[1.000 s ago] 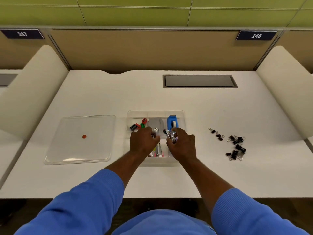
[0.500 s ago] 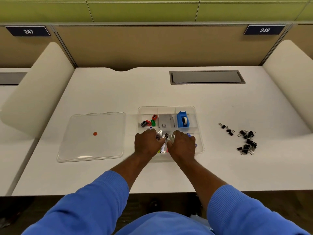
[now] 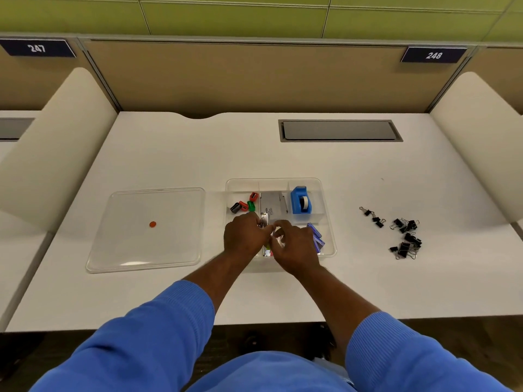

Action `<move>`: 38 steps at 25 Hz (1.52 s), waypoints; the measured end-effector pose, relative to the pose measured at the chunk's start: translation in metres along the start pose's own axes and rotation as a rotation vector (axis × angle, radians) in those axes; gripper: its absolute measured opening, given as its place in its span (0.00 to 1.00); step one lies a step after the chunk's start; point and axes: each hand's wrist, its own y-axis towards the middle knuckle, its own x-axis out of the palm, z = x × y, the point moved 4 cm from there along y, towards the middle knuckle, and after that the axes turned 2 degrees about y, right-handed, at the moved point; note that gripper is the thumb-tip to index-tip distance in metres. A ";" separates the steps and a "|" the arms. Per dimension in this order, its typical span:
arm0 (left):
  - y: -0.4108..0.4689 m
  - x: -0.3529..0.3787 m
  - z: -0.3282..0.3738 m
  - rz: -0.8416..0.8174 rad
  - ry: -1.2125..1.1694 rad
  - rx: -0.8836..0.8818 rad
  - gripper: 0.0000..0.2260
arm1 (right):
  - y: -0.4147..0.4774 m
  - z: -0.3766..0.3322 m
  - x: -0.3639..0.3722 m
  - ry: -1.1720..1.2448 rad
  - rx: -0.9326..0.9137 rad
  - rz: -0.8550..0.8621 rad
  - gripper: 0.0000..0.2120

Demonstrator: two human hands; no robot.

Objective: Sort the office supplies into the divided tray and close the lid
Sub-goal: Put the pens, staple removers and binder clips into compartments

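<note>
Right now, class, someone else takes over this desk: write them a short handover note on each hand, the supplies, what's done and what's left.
Left hand and right hand: both in the tray's front middle section, among pens; grip unclear.
In tray: sharpeners back left, tape dispenser back right, purple boxes front right.
Left: binder clips lie loose on the desk to the right; lid lies off, left of the tray.

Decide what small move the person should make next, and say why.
Probably let go of the pens in the clear divided tray and send the right hand to the loose black binder clips. They lie outside on the white desk, and the clear flat lid is still off.
</note>
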 end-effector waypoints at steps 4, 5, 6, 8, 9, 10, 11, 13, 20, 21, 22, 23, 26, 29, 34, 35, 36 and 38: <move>0.002 0.007 0.002 -0.083 -0.092 -0.047 0.16 | 0.006 0.000 0.004 0.062 0.098 -0.063 0.17; 0.002 0.008 0.002 -0.085 -0.086 -0.037 0.15 | 0.006 0.001 0.006 0.059 0.132 -0.070 0.17; 0.002 0.008 0.002 -0.071 -0.063 -0.015 0.14 | 0.007 0.003 0.007 0.051 0.162 -0.068 0.17; 0.002 0.005 -0.001 -0.006 -0.004 0.063 0.12 | 0.007 0.007 0.009 0.019 0.191 -0.042 0.18; 0.002 0.004 -0.004 0.014 0.024 0.115 0.13 | 0.007 0.009 0.010 0.000 0.191 -0.024 0.18; 0.001 0.005 -0.007 0.008 0.062 0.165 0.15 | 0.007 0.009 0.009 -0.025 0.188 -0.012 0.17; 0.001 0.008 -0.011 -0.026 0.112 0.208 0.19 | 0.008 0.010 0.009 -0.057 0.183 -0.011 0.16; -0.001 0.015 -0.019 -0.120 0.223 0.263 0.24 | 0.010 0.010 0.010 -0.114 0.164 -0.021 0.15; -0.003 0.028 -0.034 -0.218 0.428 0.339 0.28 | 0.017 0.005 0.015 -0.388 -0.013 -0.122 0.10; -0.002 0.028 -0.034 -0.213 0.438 0.346 0.28 | 0.016 0.005 0.014 -0.397 -0.027 -0.110 0.11; -0.002 0.028 -0.033 -0.209 0.439 0.351 0.29 | 0.016 0.005 0.011 -0.360 -0.033 -0.078 0.12; -0.001 0.028 -0.032 -0.208 0.433 0.354 0.29 | 0.015 0.005 0.008 -0.292 -0.038 -0.037 0.13; 0.001 0.028 -0.026 -0.185 0.419 0.389 0.31 | 0.009 0.009 -0.001 -0.156 -0.054 0.034 0.20; 0.004 0.030 -0.013 -0.159 0.397 0.442 0.33 | 0.008 0.022 -0.014 -0.209 -0.040 0.015 0.28; 0.014 0.048 0.024 -0.189 0.381 0.495 0.40 | 0.007 0.060 -0.046 -0.292 -0.040 -0.004 0.37; 0.017 0.053 0.031 -0.196 0.399 0.510 0.41 | 0.007 0.068 -0.052 -0.288 -0.043 0.005 0.37; 0.019 0.060 0.042 -0.201 0.422 0.526 0.41 | 0.007 0.078 -0.060 -0.279 -0.044 0.017 0.37; 0.023 0.072 0.063 -0.194 0.423 0.546 0.40 | 0.009 0.100 -0.076 -0.264 -0.037 0.029 0.38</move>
